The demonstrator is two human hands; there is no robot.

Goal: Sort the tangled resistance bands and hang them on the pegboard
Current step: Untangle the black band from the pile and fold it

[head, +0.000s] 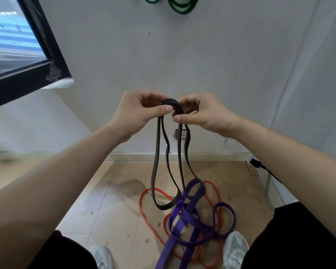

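Note:
A black resistance band (156, 162) hangs in long loops from both my hands in front of the wall. My left hand (138, 112) pinches its top fold between thumb and fingers. My right hand (200, 113) pinches the same fold from the other side, close beside the left. The band's lower loops reach the floor, where one passes through a purple band (192, 222). The purple band lies tangled over a red band (144, 214) on the wooden floor between my feet. Green bands (182, 5) hang on the wall at the top edge.
A black-framed window (27, 61) juts out at the upper left. A wall socket (181, 133) sits low on the wall behind the black band. A black plug and cable (260, 166) lie at the right by the skirting. My grey shoes (235, 247) flank the tangle.

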